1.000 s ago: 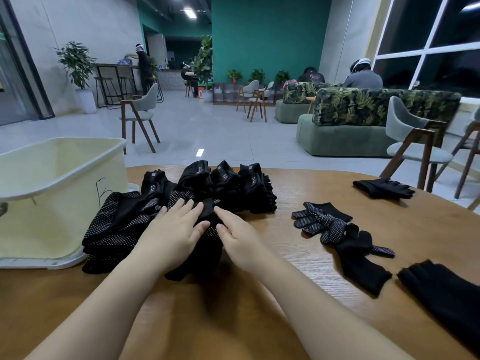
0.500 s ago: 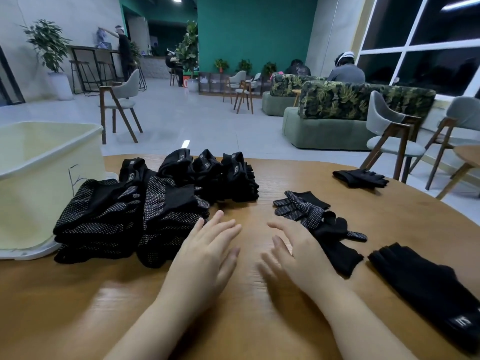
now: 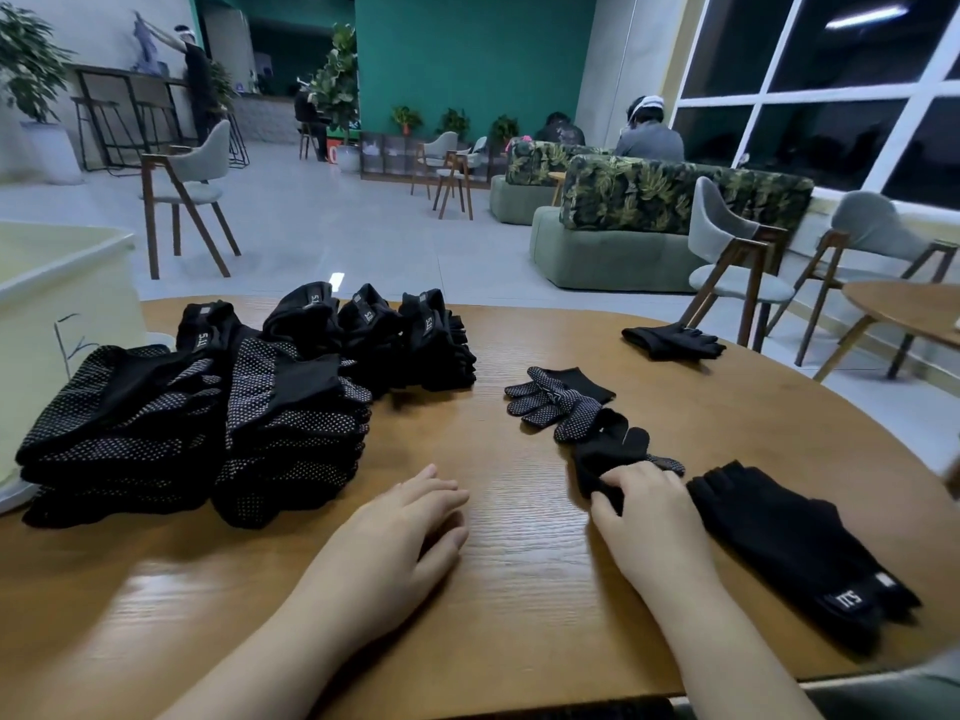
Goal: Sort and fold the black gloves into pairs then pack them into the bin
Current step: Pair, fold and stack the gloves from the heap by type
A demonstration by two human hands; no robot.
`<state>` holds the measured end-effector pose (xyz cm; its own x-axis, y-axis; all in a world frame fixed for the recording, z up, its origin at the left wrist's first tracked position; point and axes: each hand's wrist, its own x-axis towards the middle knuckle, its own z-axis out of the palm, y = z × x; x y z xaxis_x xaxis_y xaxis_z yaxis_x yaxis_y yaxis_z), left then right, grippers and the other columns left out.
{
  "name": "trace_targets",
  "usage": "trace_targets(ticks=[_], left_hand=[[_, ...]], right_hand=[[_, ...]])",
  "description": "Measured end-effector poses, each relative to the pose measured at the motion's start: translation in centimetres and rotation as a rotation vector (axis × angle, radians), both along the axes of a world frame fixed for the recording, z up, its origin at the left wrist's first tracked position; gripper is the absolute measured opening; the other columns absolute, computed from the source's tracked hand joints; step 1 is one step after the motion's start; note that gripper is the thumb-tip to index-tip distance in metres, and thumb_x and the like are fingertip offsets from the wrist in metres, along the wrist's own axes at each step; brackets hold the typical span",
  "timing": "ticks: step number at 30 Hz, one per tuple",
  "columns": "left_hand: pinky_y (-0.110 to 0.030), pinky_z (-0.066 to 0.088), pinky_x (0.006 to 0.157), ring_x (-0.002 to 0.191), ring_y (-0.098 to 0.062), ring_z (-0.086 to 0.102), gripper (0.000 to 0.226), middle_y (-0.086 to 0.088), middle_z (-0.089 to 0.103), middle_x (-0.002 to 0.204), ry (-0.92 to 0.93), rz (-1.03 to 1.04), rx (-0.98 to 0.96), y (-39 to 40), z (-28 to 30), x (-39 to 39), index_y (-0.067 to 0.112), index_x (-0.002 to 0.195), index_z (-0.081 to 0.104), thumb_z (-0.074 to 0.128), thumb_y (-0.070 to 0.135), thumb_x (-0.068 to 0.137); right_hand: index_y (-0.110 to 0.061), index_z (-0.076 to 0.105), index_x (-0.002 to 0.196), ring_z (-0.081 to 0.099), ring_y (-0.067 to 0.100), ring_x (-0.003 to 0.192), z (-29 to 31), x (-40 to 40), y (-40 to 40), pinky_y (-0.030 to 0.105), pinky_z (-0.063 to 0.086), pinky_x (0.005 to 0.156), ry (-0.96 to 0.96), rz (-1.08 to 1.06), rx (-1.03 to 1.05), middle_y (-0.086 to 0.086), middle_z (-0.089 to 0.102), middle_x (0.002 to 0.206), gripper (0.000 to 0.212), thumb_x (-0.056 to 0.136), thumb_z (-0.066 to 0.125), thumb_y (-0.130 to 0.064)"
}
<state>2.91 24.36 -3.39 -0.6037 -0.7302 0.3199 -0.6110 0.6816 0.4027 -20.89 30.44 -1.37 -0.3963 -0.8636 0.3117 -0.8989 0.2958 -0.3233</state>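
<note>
Head view: round wood-grain table [image 3: 519, 574] in a lounge with a teal wall [image 3: 467, 49], leaf-print sofas [image 3: 675, 194] and grey chairs [image 3: 737, 246]. Left hand [image 3: 400, 532] flat on the wood, fingers relaxed. Right hand [image 3: 649, 517] curled onto a loose black glove [image 3: 608, 454]. Folded glove stacks [image 3: 208, 407] beside the cream bin [image 3: 62, 304], far left.

Round wooden table [image 3: 519, 579] under me, grain glossy. Beyond its far edge, grey chair [image 3: 189, 189] on tiled floor [image 3: 332, 236]. Leaf-print sofa [image 3: 649, 220] ahead right, seated person [image 3: 648, 135] behind it. Teal wall [image 3: 475, 54] at back, potted plant [image 3: 26, 59] far left, dark windows [image 3: 841, 85] right.
</note>
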Motion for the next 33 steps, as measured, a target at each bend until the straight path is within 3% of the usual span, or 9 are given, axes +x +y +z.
trace_targets(ticks=[4, 8, 12, 17, 20, 23, 26, 29, 33], left_hand=[[0.003, 0.01, 0.098, 0.133, 0.016, 0.017, 0.072, 0.03, 0.037, 0.137, 0.008, -0.061, 0.004, 0.6, 0.6, -0.7, 0.037, 0.131, 0.048, 0.021, 0.069, 0.073], [-0.014, 0.038, 0.093, 0.113, 0.0, 0.05, 0.052, 0.023, 0.046, 0.128, 0.052, -0.121, 0.027, 0.8, 0.8, -2.1, 0.042, 0.127, 0.041, 0.038, 0.059, 0.079], [-0.028, 0.046, 0.087, 0.102, -0.005, 0.057, 0.041, 0.021, 0.051, 0.117, 0.134, -0.048, 0.037, 0.3, 0.8, -2.8, 0.045, 0.118, 0.038, 0.052, 0.041, 0.08], [-0.021, 0.045, 0.073, 0.086, 0.001, 0.054, 0.014, 0.018, 0.058, 0.096, 0.255, 0.079, 0.041, 0.1, 1.5, -3.8, 0.037, 0.095, 0.055, 0.059, 0.025, 0.088], [-0.011, 0.039, 0.061, 0.072, 0.012, 0.053, 0.017, 0.019, 0.061, 0.085, 0.4, 0.118, 0.118, 0.2, 2.0, -3.9, 0.036, 0.087, 0.056, 0.059, 0.019, 0.09], [-0.011, 0.042, 0.058, 0.07, 0.014, 0.055, 0.016, 0.021, 0.064, 0.081, 0.552, 0.13, 0.169, 0.1, 2.7, -3.9, 0.032, 0.086, 0.059, 0.06, 0.017, 0.09], [-0.026, 0.054, 0.06, 0.079, 0.004, 0.062, 0.013, 0.016, 0.067, 0.085, 0.687, 0.112, 0.224, -0.4, 4.2, -4.3, 0.028, 0.09, 0.061, 0.058, 0.016, 0.093], [-0.038, 0.055, 0.055, 0.063, -0.02, 0.065, 0.011, -0.004, 0.068, 0.08, 0.796, 0.093, 0.278, -1.1, 6.8, -4.7, 0.021, 0.093, 0.061, 0.055, 0.012, 0.094], [-0.027, 0.056, 0.056, 0.079, -0.017, 0.067, 0.013, -0.011, 0.067, 0.089, 0.899, 0.055, 0.298, -2.1, 10.2, -4.8, 0.02, 0.091, 0.058, 0.051, 0.01, 0.096]], right_hand=[[-0.022, 0.065, 0.109, 0.057, 0.008, 0.099, 0.1, 2.4, 0.2, 0.017, 0.038, 0.076, -0.11, 0.174, -0.131, -0.008, 0.065, 0.104, 0.019, 0.091, 0.059, -0.026], [-0.026, 0.064, 0.114, 0.054, -0.009, 0.095, -0.3, 3.9, 0.2, 0.006, 0.038, 0.079, -0.289, 0.509, -0.137, -0.019, 0.066, 0.101, 0.031, 0.083, 0.062, -0.03], [-0.044, 0.044, 0.127, 0.049, -0.012, 0.116, -0.2, 3.7, 0.7, 0.007, 0.037, 0.093, -0.43, 0.681, -0.028, -0.024, 0.058, 0.122, 0.055, 0.08, 0.064, -0.023], [-0.05, 0.042, 0.119, 0.045, -0.008, 0.116, -0.9, 3.3, 0.1, 0.008, 0.033, 0.097, -0.303, 0.624, -0.037, -0.023, 0.053, 0.117, 0.051, 0.075, 0.055, -0.026], [-0.039, 0.061, 0.105, 0.05, -0.006, 0.097, -1.0, 2.7, -0.6, 0.004, 0.034, 0.082, -0.271, 0.486, -0.147, -0.021, 0.056, 0.096, 0.029, 0.083, 0.064, -0.02], [-0.035, 0.064, 0.085, 0.056, 0.002, 0.069, 0.0, 2.3, -1.0, 0.009, 0.04, 0.063, -0.399, 0.408, -0.285, -0.022, 0.062, 0.074, 0.026, 0.086, 0.067, -0.009], [-0.03, 0.065, 0.093, 0.064, 0.007, 0.059, 2.1, 2.9, -1.5, 0.021, 0.05, 0.058, -0.631, 0.394, -0.332, -0.011, 0.066, 0.064, 0.021, 0.092, 0.061, -0.01], [-0.03, 0.061, 0.098, 0.068, 0.015, 0.064, 4.3, 3.6, -2.5, 0.04, 0.054, 0.064, -0.682, 0.404, -0.381, 0.001, 0.07, 0.07, 0.018, 0.095, 0.056, -0.014], [-0.026, 0.06, 0.094, 0.059, 0.009, 0.048, 7.7, 3.9, -3.5, 0.022, 0.047, 0.051, -0.658, 0.457, -0.504, -0.003, 0.064, 0.067, 0.013, 0.095, 0.056, -0.015]])
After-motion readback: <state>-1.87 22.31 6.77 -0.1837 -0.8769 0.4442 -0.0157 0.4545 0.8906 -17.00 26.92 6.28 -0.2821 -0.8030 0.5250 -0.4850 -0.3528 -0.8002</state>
